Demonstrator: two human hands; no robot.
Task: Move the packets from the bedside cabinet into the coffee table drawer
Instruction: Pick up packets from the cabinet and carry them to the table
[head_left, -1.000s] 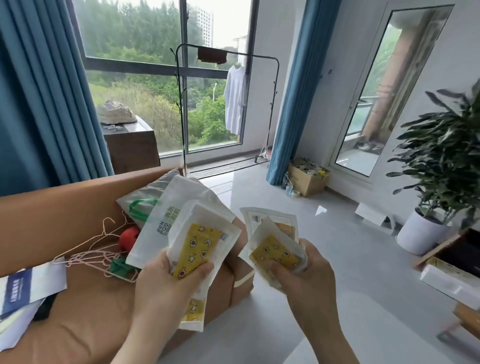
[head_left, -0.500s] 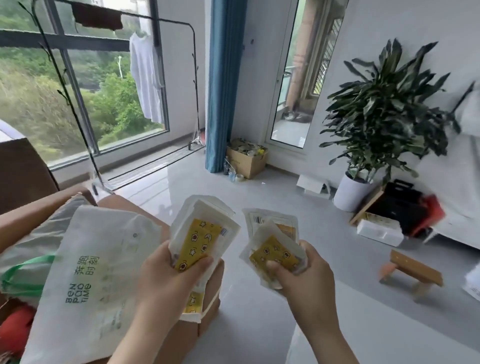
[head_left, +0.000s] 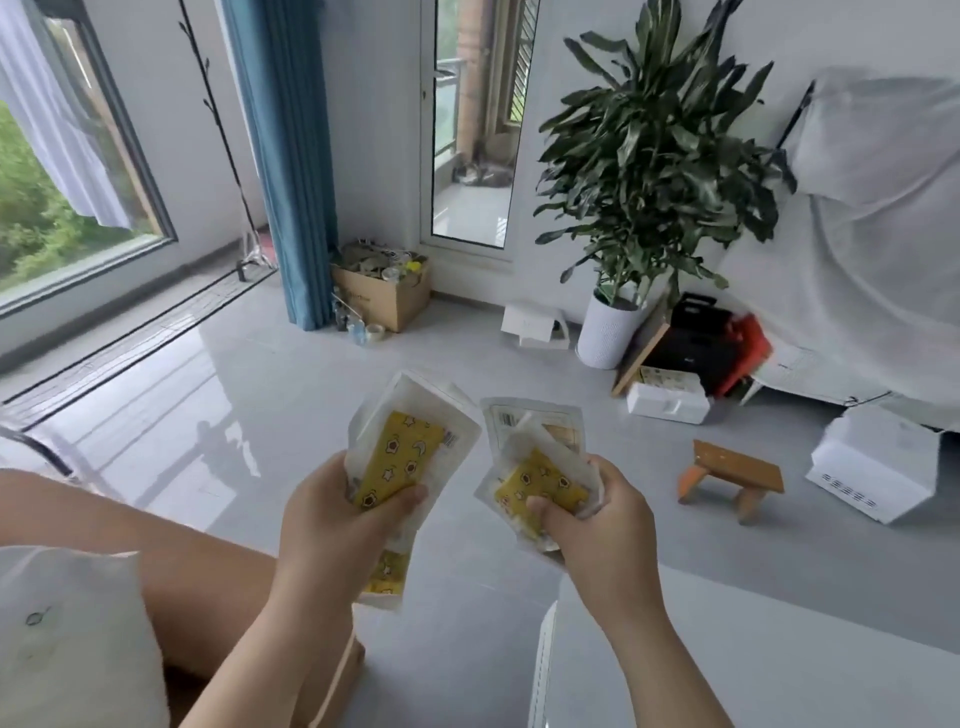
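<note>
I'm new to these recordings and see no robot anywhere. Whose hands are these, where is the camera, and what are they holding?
There is no machine here: a person does the job bare-handed. All the pictures come from one wide-angle camera worn on the person's head, looking forward and down, so the arms enter from the bottom edge. The left hand grips a bunch of clear plastic packets with yellow star-printed inserts, thumb across the front. The right hand grips a second bunch of the same packets. Both bunches are held in the air over a glossy grey floor. Beyond stand a leafy green plant in a white pot, a small wooden stool and an open cardboard box. No drawer is visible.
</note>
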